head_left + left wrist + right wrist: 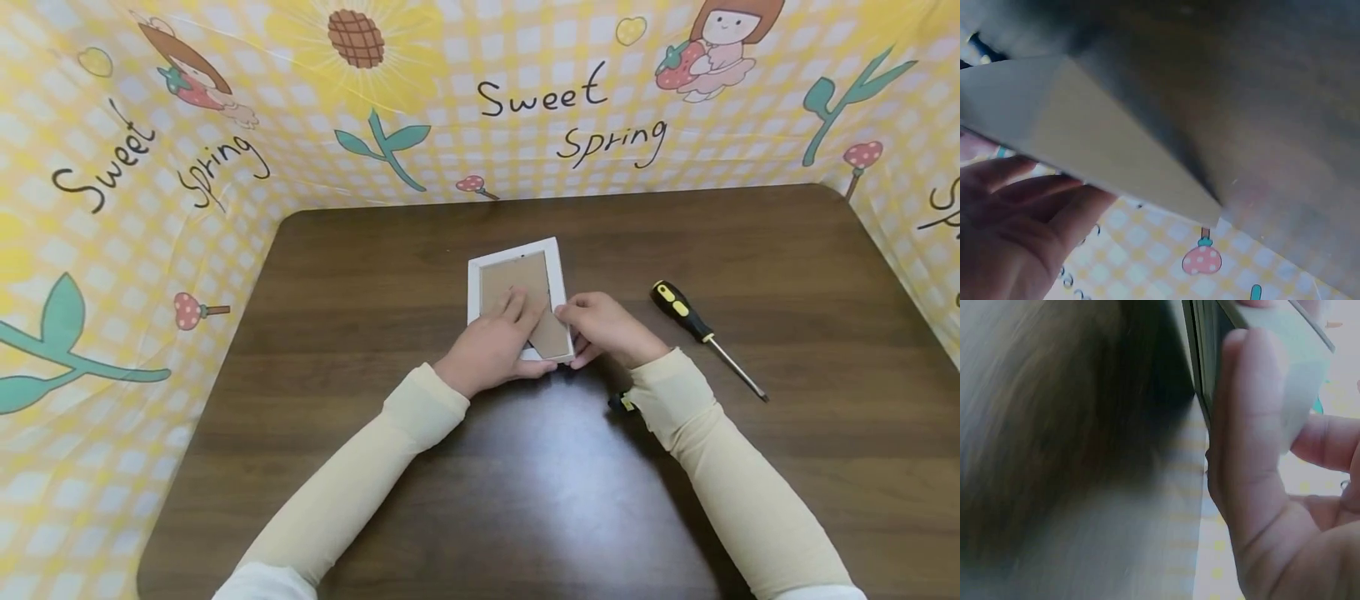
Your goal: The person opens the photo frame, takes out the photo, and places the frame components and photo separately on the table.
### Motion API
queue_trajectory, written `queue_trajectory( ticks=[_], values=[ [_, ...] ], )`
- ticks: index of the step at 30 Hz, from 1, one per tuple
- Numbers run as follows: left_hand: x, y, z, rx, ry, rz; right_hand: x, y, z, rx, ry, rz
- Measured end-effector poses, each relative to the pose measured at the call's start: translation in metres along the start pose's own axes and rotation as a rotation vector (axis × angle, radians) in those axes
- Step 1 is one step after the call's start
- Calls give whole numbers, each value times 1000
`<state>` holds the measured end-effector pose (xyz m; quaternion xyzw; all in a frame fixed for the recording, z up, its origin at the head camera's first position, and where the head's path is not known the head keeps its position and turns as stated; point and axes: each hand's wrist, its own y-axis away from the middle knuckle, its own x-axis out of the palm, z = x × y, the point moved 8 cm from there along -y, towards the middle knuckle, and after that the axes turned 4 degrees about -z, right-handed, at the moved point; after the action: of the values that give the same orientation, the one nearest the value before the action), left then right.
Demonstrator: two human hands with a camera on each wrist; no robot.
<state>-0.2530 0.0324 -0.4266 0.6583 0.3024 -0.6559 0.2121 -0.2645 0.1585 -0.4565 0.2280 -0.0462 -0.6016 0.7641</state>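
Note:
A white picture frame [474, 287] lies back side up on the table, its brown backing board [510, 275] uppermost. My left hand [491, 337] rests on that board with straight fingers, its thumb along the near edge. In the left wrist view, the left hand [1016, 231] is beside the frame's pale side [1097, 134]. At the near right corner, my right hand [607, 325] pinches the frame's edge between thumb and fingers. The right wrist view shows the right thumb [1250, 425] lying along the frame's side [1304, 369]. The frame's front is hidden.
A black and yellow screwdriver [678, 308] lies right of the right hand, its metal tip toward the near right. Partly under the right sleeve is a small black and yellow object [621, 404]. Patterned yellow cloth [420, 83] borders the brown table [360, 275] at the back and sides.

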Motion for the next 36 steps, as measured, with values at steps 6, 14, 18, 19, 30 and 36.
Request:
queue_trajectory(
  ticks=[6,14,18,19,30,36],
  values=[
    [-22,10,-14,20,-39,-22,7,2,12,23,-96,-62],
    [-52,19,-29,-86,-214,-286,14,10,38,-58,-136,-105],
    [-59,20,-29,-175,-207,-377,17,12,48,-114,-146,-146],
    [-60,20,-29,-199,-197,-393,18,12,50,-131,-148,-152],
    [-68,28,-16,-253,-183,-515,26,15,62,-237,-157,-153],
    [-67,35,-8,-229,-145,-548,27,13,63,-279,-163,-131]
  ],
)
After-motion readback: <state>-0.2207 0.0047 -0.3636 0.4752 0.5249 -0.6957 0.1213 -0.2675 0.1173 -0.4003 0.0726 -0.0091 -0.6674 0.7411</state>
